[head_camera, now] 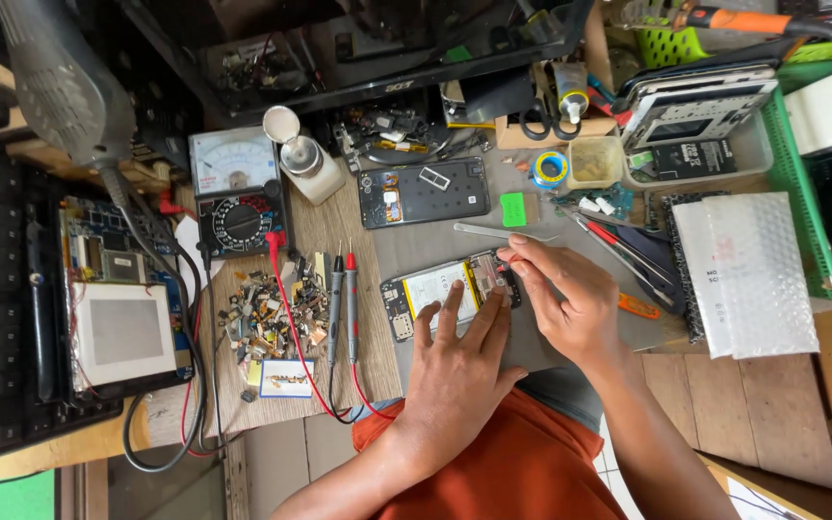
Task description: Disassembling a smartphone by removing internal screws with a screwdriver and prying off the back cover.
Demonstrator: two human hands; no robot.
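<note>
An opened phone (435, 289) with its back removed lies on the grey mat (416, 246), its yellowish battery showing. My left hand (459, 371) lies flat with spread fingers on the phone's near edge, holding it down. My right hand (565, 299) has thumb and forefinger pinched together at the phone's right end; whether they hold a small part I cannot tell. A second opened phone (423, 192) lies further back. Metal tweezers (503, 232) rest just beyond my right hand.
A multimeter (238, 197) with red and black probes (343, 299) sits at the left, beside a pile of small scrap parts (272, 313). A circuit board with a screen (122, 308), screwdrivers (618, 246), bubble wrap (748, 274) and a green basket (806, 193) surround the mat.
</note>
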